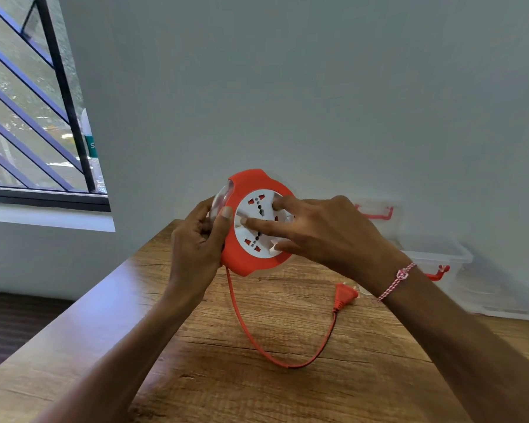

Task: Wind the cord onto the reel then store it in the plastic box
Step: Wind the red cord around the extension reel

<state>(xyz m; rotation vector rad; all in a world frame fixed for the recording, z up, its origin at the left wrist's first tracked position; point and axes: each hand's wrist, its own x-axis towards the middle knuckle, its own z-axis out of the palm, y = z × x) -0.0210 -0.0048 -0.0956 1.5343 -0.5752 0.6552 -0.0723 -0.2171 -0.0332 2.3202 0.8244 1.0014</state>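
Pale grey wall backs a wooden table [287, 392], with a barred window [28, 117] off to the left. Both hands hold the orange reel [245, 264] up above the table's far end, its face turned toward the camera. The left hand [196, 239] grips the reel's left edge, thumb laid over the orange rim. The right hand [327, 230] reaches across with its fingers stretched out, pressing on the white socket disc [251, 236] at the reel's centre. An orange cord [245, 328] drops from the underside of the reel, curves along the table and ends at the plug [344, 296], which lies near the right wrist. That wrist wears a pink and white bracelet [397, 279]. A clear plastic box [440, 254] with red latches sits on the table against the wall, to the right.
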